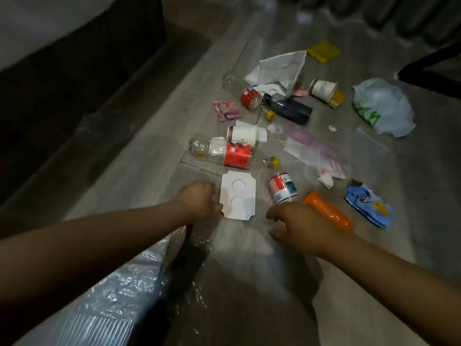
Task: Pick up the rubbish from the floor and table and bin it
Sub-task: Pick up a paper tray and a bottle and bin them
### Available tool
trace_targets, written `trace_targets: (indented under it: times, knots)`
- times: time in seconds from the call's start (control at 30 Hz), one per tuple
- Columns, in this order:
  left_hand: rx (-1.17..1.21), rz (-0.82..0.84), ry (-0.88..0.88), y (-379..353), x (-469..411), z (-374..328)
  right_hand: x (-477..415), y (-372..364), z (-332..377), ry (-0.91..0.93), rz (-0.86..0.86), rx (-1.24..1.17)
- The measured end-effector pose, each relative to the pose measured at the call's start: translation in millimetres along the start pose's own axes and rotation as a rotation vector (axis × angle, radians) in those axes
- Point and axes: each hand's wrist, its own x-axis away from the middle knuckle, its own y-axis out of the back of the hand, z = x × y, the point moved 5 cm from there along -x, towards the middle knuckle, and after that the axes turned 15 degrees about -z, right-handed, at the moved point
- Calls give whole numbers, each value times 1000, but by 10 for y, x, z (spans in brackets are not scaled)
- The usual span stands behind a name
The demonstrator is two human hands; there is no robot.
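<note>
Rubbish lies scattered on the grey wooden floor. A white card insert (pixel 238 194) lies nearest, with a red-labelled clear bottle (pixel 232 153) and a paper cup (pixel 245 136) beyond it. A small tin can (pixel 283 187) and an orange tube (pixel 329 212) lie to the right. My left hand (pixel 199 199) grips the rim of a clear plastic bag (pixel 139 283), right beside the card insert. My right hand (pixel 296 224) has its fingers curled round the faint opposite edge of the bag, just below the can.
Farther off lie a dark bottle (pixel 290 107), a second paper cup (pixel 323 88), white paper (pixel 279 67), a yellow pad (pixel 323 51), a pink sachet (pixel 226 109), a blue wrapper (pixel 369 206) and a white carrier bag (pixel 383 107). A dark sofa (pixel 82 71) runs along the left.
</note>
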Motion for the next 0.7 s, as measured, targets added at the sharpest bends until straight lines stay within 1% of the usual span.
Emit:
trace_targets:
  times: [0.07, 0.2, 0.3, 0.4, 0.57, 0.7]
  knots:
    - [27, -10, 51, -78, -52, -34, 54, -38, -77, -12, 18, -18]
    - [9, 0, 56, -211, -221, -125, 93, -142, -225, -7, 11, 7]
    - [-18, -42, 62, -242, -282, -191, 95, -171, -265, -27, -18, 5]
    - [-22, -37, 93, -331, -287, -273, 127, -218, -278, -40, -22, -11]
    - [-234, 18, 40, -486, -404, -379, 153, -268, -395, -52, -33, -15]
    - [-215, 5, 124, -518, -448, -432, 173, -278, -468, -54, -19, -16]
